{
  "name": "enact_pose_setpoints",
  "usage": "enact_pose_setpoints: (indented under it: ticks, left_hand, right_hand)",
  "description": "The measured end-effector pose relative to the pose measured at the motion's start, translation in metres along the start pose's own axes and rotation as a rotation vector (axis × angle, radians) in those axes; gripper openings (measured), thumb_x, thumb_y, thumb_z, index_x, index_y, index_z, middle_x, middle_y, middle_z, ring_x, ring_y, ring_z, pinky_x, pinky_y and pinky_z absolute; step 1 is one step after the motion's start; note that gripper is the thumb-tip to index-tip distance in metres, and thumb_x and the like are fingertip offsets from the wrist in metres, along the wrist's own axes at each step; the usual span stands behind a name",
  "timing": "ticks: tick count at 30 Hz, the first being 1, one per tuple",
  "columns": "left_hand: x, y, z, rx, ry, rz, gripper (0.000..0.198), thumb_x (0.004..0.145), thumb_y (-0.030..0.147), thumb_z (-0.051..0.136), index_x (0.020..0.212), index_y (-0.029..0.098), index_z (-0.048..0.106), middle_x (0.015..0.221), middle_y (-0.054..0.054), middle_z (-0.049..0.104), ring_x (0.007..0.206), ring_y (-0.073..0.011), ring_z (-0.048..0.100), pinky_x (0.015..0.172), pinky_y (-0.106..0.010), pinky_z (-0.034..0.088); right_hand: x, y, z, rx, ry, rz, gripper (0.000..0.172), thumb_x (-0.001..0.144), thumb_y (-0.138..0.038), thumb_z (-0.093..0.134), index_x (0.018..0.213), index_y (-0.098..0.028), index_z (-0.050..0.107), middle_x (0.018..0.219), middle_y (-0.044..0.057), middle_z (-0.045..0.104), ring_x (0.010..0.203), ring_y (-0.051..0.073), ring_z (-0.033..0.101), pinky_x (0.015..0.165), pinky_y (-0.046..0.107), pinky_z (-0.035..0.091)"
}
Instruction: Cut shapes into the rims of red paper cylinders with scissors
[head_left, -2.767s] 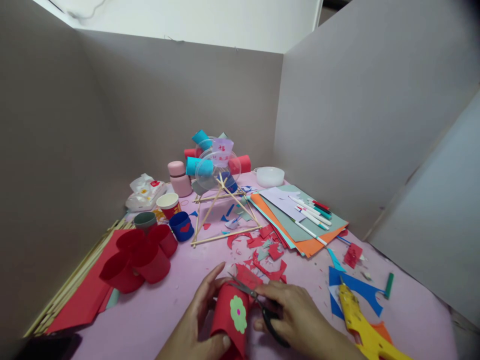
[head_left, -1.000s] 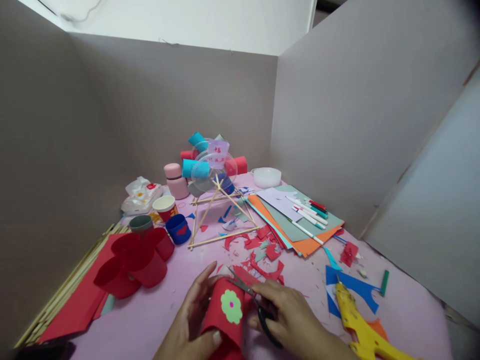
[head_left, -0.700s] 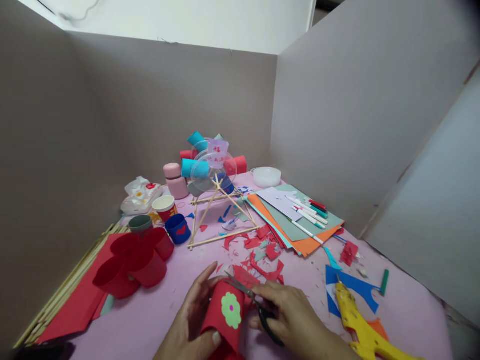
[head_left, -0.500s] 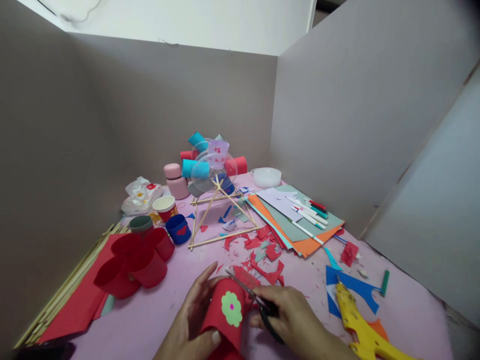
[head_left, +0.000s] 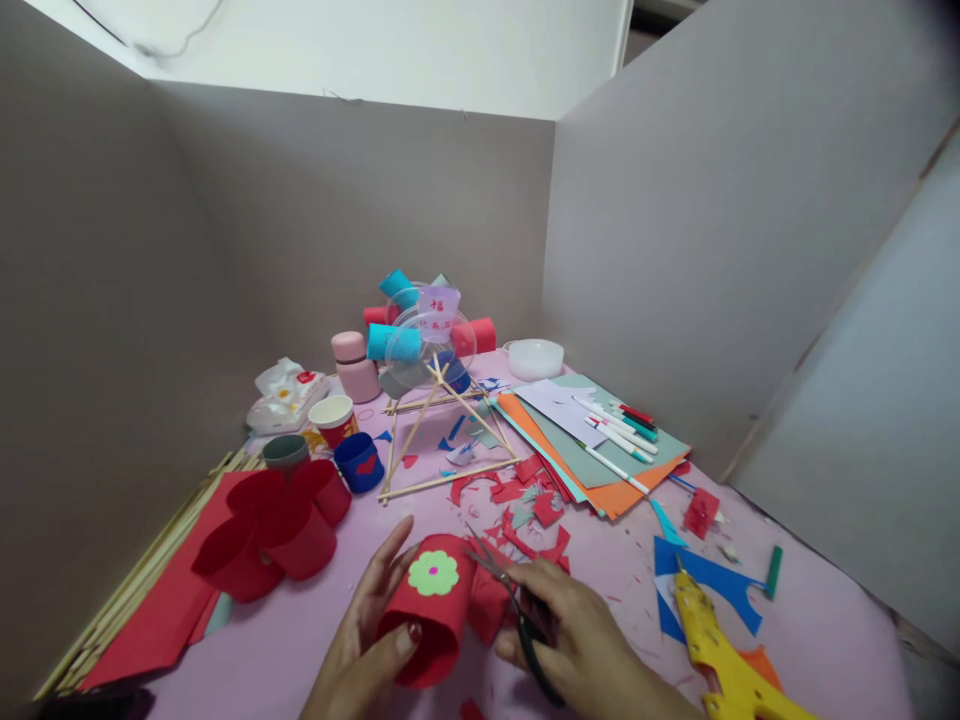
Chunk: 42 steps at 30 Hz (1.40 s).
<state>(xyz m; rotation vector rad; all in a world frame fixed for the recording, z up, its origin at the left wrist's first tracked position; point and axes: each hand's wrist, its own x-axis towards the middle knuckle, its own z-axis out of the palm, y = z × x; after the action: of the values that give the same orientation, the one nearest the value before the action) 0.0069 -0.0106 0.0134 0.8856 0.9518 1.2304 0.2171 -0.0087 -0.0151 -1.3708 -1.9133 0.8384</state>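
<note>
left hand (head_left: 375,625) is wrapped around a red paper tube (head_left: 426,625), thumb pressed on the near rim and fingers spread along the far side, so that grip is closed on it. the tube lies near the front edge of the pink tabletop (head_left: 315,620), tipped so its open end faces me and a bit left, long axis running from that end back toward the right. a green flower sticker (head_left: 433,573) sits on top.

right hand (head_left: 577,640) has its fingers through the handles of the scissors (head_left: 510,610) and is closed around them. the blades look only slightly parted, tips pointing up-left. they sit right at the tube's right end, where a loose red flap (head_left: 487,605) sticks out. so the tube is directly left of the scissors, touching or nearly so, can't quite tell.

around that: red scraps (head_left: 532,515) just behind, a yellow glue gun (head_left: 724,665) to the right, a cluster of red paper rings (head_left: 274,525) to the left, and a stack of coloured sheets (head_left: 600,450) with markers further back.
</note>
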Motion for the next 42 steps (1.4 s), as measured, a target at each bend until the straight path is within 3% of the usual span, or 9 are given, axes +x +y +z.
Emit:
enact_pose_setpoints:
  ticks: [5,11,16,21,28,38,42]
  left_hand:
    - [-0.001,-0.008,0.007,-0.092,-0.034,-0.042,0.093,0.055,0.040,0.083,0.136,0.030,0.038,0.128,-0.008,0.063,0.108,-0.0314,0.063,0.084,-0.031,0.050]
    - [-0.002,-0.015,0.011,-0.097,-0.047,-0.038,0.096,0.051,0.041,0.084,0.135,0.029,0.039,0.125,-0.010,0.065,0.107,-0.0331,0.063,0.085,-0.033,0.050]
    - [-0.003,-0.014,0.010,-0.062,-0.041,-0.029,0.100,0.049,0.044,0.084,0.136,0.027,0.038,0.124,-0.011,0.065,0.102,-0.0327,0.065,0.084,-0.033,0.050]
    - [-0.002,-0.014,0.012,-0.125,-0.034,-0.073,0.105,0.048,0.043,0.084,0.139,0.029,0.033,0.128,-0.010,0.062,0.105,-0.0326,0.064,0.085,-0.033,0.050]
    - [0.000,-0.012,0.012,-0.121,-0.043,-0.044,0.097,0.050,0.039,0.085,0.135,0.029,0.040,0.119,-0.010,0.068,0.103,-0.0324,0.065,0.082,-0.031,0.051]
    - [-0.004,-0.009,0.017,-0.143,-0.039,-0.076,0.103,0.048,0.040,0.085,0.137,0.028,0.034,0.122,-0.011,0.065,0.103,-0.0342,0.065,0.085,-0.035,0.050]
    - [-0.002,-0.009,0.014,-0.107,-0.025,-0.054,0.100,0.047,0.040,0.086,0.134,0.028,0.039,0.124,-0.011,0.064,0.105,-0.0345,0.064,0.079,-0.032,0.052]
  right_hand:
    - [0.000,-0.005,-0.002,0.003,0.004,-0.009,0.042,0.072,-0.028,0.070,0.114,-0.025,0.064,0.098,0.005,0.065,0.082,0.021,0.060,0.069,0.026,0.043]
    - [0.002,-0.006,-0.004,0.042,0.032,-0.041,0.037,0.074,-0.030,0.070,0.110,-0.027,0.065,0.088,0.002,0.063,0.076,0.020,0.059,0.067,0.025,0.042]
    - [0.003,-0.004,-0.004,0.033,0.044,-0.040,0.023,0.075,-0.030,0.067,0.096,-0.023,0.068,0.082,0.001,0.064,0.070,0.018,0.057,0.063,0.024,0.040]
    - [0.002,-0.004,-0.006,0.108,0.022,-0.006,0.020,0.078,-0.035,0.063,0.091,-0.020,0.068,0.072,0.000,0.064,0.064,0.017,0.055,0.059,0.023,0.039]
    - [0.002,-0.005,-0.004,0.109,0.021,-0.065,0.038,0.075,-0.033,0.067,0.112,-0.024,0.064,0.096,0.005,0.064,0.082,0.021,0.059,0.071,0.027,0.044]
    - [0.002,-0.002,-0.006,0.046,0.018,-0.041,0.016,0.078,-0.031,0.064,0.091,-0.021,0.068,0.077,0.001,0.064,0.068,0.018,0.057,0.061,0.024,0.039]
    - [0.003,-0.005,-0.008,0.106,0.028,-0.011,0.021,0.075,-0.029,0.070,0.094,-0.020,0.068,0.080,0.002,0.065,0.072,0.019,0.058,0.063,0.024,0.040]
